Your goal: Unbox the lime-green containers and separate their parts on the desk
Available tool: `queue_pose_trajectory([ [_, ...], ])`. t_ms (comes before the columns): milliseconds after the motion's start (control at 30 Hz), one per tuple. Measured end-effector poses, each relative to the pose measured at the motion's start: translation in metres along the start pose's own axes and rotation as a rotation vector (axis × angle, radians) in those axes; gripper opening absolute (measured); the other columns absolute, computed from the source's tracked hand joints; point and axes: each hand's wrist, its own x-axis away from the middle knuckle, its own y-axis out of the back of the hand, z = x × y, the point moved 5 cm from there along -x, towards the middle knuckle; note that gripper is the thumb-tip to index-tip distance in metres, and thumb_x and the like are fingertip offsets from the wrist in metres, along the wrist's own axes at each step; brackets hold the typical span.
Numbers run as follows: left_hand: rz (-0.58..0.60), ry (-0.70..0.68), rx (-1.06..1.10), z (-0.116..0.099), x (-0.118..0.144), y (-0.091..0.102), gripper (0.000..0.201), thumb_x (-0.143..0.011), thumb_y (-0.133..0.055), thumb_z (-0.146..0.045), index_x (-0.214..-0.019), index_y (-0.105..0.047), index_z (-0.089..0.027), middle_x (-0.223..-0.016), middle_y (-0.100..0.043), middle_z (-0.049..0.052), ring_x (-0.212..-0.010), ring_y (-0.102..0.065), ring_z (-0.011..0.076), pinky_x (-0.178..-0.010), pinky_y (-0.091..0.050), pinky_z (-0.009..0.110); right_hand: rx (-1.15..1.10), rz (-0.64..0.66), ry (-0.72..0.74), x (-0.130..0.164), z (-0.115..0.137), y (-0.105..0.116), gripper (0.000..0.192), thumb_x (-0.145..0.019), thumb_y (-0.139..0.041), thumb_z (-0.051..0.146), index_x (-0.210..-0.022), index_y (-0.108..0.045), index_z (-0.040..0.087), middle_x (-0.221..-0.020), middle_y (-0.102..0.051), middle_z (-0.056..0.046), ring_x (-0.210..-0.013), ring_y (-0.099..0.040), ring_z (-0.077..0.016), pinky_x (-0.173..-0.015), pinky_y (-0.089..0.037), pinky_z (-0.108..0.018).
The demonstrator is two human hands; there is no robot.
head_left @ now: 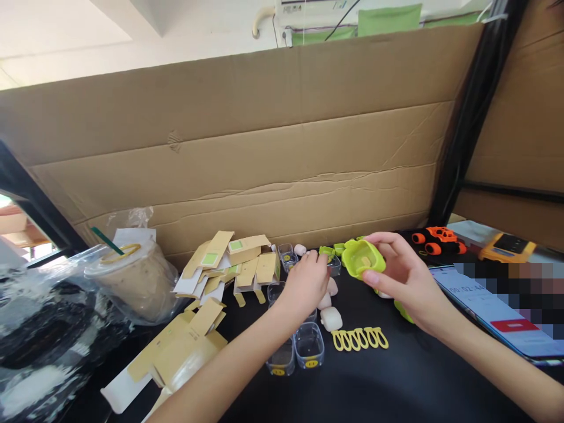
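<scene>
My right hand (pixel 405 273) pinches a lime-green, hollow, scallop-edged cover (pixel 363 259) between thumb and fingers, its open side toward me. Beside it to the left, my left hand (pixel 308 277) reaches down with curled fingers next to small green pieces (pixel 326 252) and a clear box; its fingertips are partly hidden. Below the hands lie several rounded white cases (pixel 331 319). A row of yellow-green loop clips (pixel 360 339) rests in front of them. Clear plastic boxes (pixel 309 346) with yellow smiley stickers stand under and beside my left forearm.
Opened small cartons (pixel 255 267) pile up at left, by a bagged drink cup (pixel 132 276) with a green straw. A phone (pixel 489 311) showing a timer lies right, below an orange toy car (pixel 440 238). A cardboard wall (pixel 264 153) closes the back.
</scene>
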Motion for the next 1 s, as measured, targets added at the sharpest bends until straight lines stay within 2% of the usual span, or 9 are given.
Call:
queue_pose_trajectory([
  [67,-0.052,0.022,0.208,-0.002,0.022,0.01,0.029,-0.097,-0.025,-0.026,-0.101,-0.052,-0.015,-0.093,-0.061,0.007,-0.083,-0.059,0.0159,-0.075,-0.048,0.028,0.105,0.069,0.027,0.006,-0.005,-0.01,0.041,-0.076,-0.072,0.027,-0.11,-0.05,0.032,-0.105,-0.056,0.0,-0.097,-0.059,-0.0147,-0.085,-0.052,-0.028],
  [133,-0.092,0.102,0.762,0.0,0.046,0.011,0.026,-0.093,-0.038,-0.036,-0.09,-0.053,-0.016,-0.078,-0.06,0.002,-0.069,-0.057,0.0129,-0.068,-0.048,0.025,0.231,0.131,0.048,0.015,-0.009,-0.02,0.05,-0.076,-0.072,0.025,-0.117,-0.044,0.033,-0.107,-0.055,0.0,-0.101,-0.057,-0.0152,-0.088,-0.05,-0.028],
  [200,-0.07,0.208,1.153,0.003,0.067,0.001,0.027,-0.083,-0.057,-0.042,-0.082,-0.058,-0.016,-0.075,-0.06,0.001,-0.067,-0.055,0.0119,-0.067,-0.046,0.023,0.332,0.203,0.072,0.026,-0.01,-0.032,0.053,-0.075,-0.072,0.021,-0.117,-0.041,0.033,-0.106,-0.054,0.0,-0.101,-0.056,-0.0155,-0.089,-0.049,-0.029],
  [300,-0.02,0.347,1.42,0.01,0.09,-0.018,0.035,-0.068,-0.073,-0.046,-0.081,-0.068,-0.014,-0.074,-0.064,0.003,-0.067,-0.055,0.0125,-0.067,-0.044,0.023,0.377,0.381,0.135,0.043,-0.005,-0.05,0.049,-0.074,-0.072,0.017,-0.112,-0.045,0.031,-0.111,-0.054,-0.002,-0.107,-0.055,-0.0177,-0.093,-0.047,-0.031],
  [400,-0.043,0.411,1.537,0.016,0.104,-0.027,0.04,-0.06,-0.08,-0.047,-0.083,-0.074,-0.015,-0.078,-0.067,0.006,-0.074,-0.057,0.0166,-0.072,-0.045,0.026,0.297,0.489,0.08,0.054,-0.003,-0.061,0.042,-0.083,-0.062,0.018,-0.118,-0.046,0.032,-0.115,-0.057,-0.003,-0.109,-0.057,-0.0169,-0.092,-0.049,-0.03],
  [467,-0.061,0.433,1.565,0.017,0.11,-0.027,0.039,-0.06,-0.08,-0.047,-0.084,-0.076,-0.017,-0.085,-0.068,0.007,-0.083,-0.058,0.0195,-0.078,-0.044,0.028,0.212,0.449,-0.018,0.056,-0.006,-0.061,0.034,-0.089,-0.054,0.017,-0.118,-0.046,0.032,-0.107,-0.061,-0.001,-0.097,-0.062,-0.0133,-0.084,-0.053,-0.026],
  [533,-0.053,0.437,1.553,0.016,0.114,-0.024,0.035,-0.061,-0.08,-0.045,-0.083,-0.077,-0.018,-0.084,-0.066,0.006,-0.083,-0.057,0.0187,-0.078,-0.044,0.027,0.154,0.401,-0.056,0.056,-0.008,-0.06,0.028,-0.089,-0.054,0.017,-0.113,-0.05,0.032,-0.101,-0.062,0.0,-0.088,-0.064,-0.0121,-0.077,-0.055,-0.024],
  [767,-0.126,0.339,1.449,0.011,0.117,-0.011,0.016,-0.066,-0.078,-0.032,-0.075,-0.077,-0.019,-0.082,-0.055,0.002,-0.074,-0.053,0.0124,-0.07,-0.043,0.021,0.319,0.384,0.169,0.054,0.008,-0.057,0.029,-0.08,-0.063,0.009,-0.101,-0.057,0.029,-0.102,-0.064,0.0,-0.096,-0.064,-0.0135,-0.081,-0.053,-0.021],
  [1000,-0.194,0.346,1.491,0.013,0.12,-0.018,0.016,-0.065,-0.079,-0.031,-0.07,-0.073,-0.017,-0.085,-0.052,0.002,-0.071,-0.051,0.0104,-0.067,-0.042,0.021,0.297,0.42,0.139,0.056,0.003,-0.06,0.016,-0.082,-0.062,0.009,-0.087,-0.06,0.025,-0.101,-0.065,-0.002,-0.091,-0.066,-0.0139,-0.078,-0.055,-0.023],
])
